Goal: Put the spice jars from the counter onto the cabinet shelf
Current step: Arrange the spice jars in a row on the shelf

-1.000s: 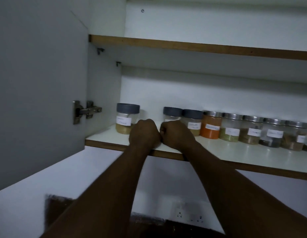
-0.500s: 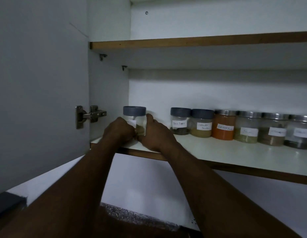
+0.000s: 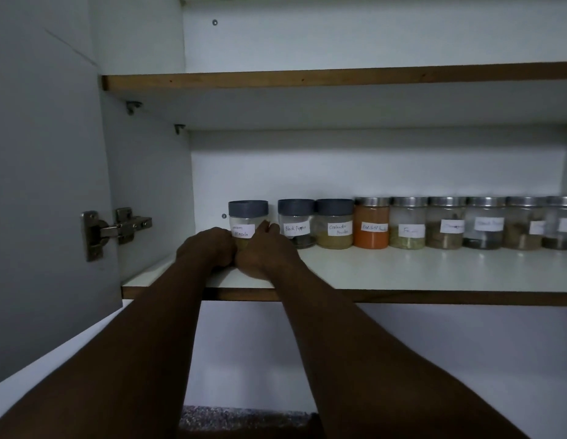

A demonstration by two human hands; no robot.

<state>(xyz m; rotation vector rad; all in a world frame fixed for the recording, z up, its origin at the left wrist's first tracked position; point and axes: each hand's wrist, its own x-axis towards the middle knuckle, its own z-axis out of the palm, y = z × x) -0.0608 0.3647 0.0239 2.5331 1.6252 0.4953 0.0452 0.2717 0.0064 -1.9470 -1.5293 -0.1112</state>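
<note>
A clear garam masala jar (image 3: 248, 221) with a grey lid stands at the left end of a row on the white cabinet shelf (image 3: 402, 274). My left hand (image 3: 209, 247) and my right hand (image 3: 264, 253) both wrap around its lower half from either side. Right of it stand a black pepper jar (image 3: 296, 221), a coriander powder jar (image 3: 334, 223), an orange powder jar (image 3: 371, 223) and several steel-lidded jars (image 3: 485, 223). A small gap separates the held jar from the black pepper jar.
The open cabinet door (image 3: 44, 185) with its metal hinge (image 3: 114, 229) hangs at the left. An upper shelf (image 3: 339, 79) runs overhead. A strip of dark speckled counter (image 3: 244, 419) shows below between my forearms.
Both hands moved from fists at the shelf edge onto the leftmost jar. The jar now stands closer to the black pepper jar, and the view has shifted left.
</note>
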